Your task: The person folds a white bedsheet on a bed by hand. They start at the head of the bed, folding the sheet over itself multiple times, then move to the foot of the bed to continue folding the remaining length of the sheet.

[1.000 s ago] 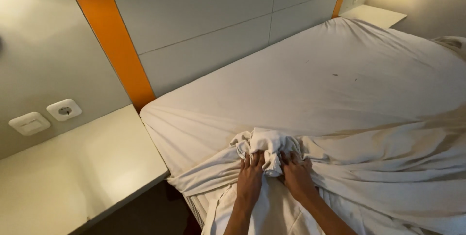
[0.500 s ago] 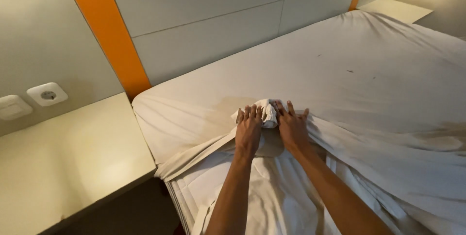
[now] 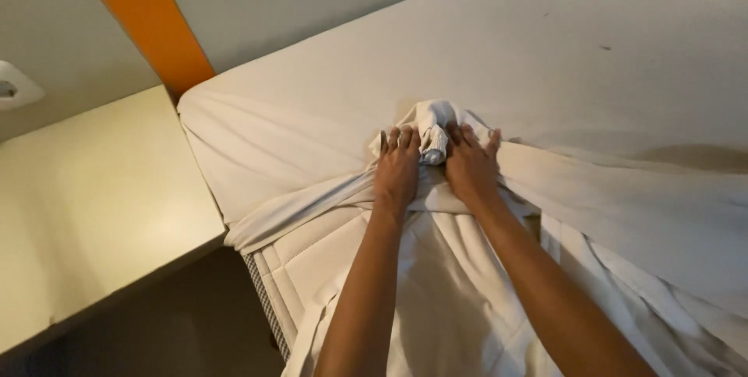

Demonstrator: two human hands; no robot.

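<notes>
We see both hands pressed palm-down on a white bed sheet (image 3: 545, 58), on either side of a bunched knot of sheet (image 3: 433, 129) gathered on top of the mattress (image 3: 312, 264). The left hand (image 3: 397, 170) lies flat with fingers spread, just left of the knot and touching it. The right hand (image 3: 470, 168) lies just right of the knot, fingers extended against it. Neither hand closes around the fabric; both rest open on it. Taut bands of sheet run outward from the knot towards the left and right. The quilted mattress side shows below. A pale worktop (image 3: 86, 206) stands to the left, near the bed. An orange wall stripe (image 3: 144, 19) rises behind it.
</notes>
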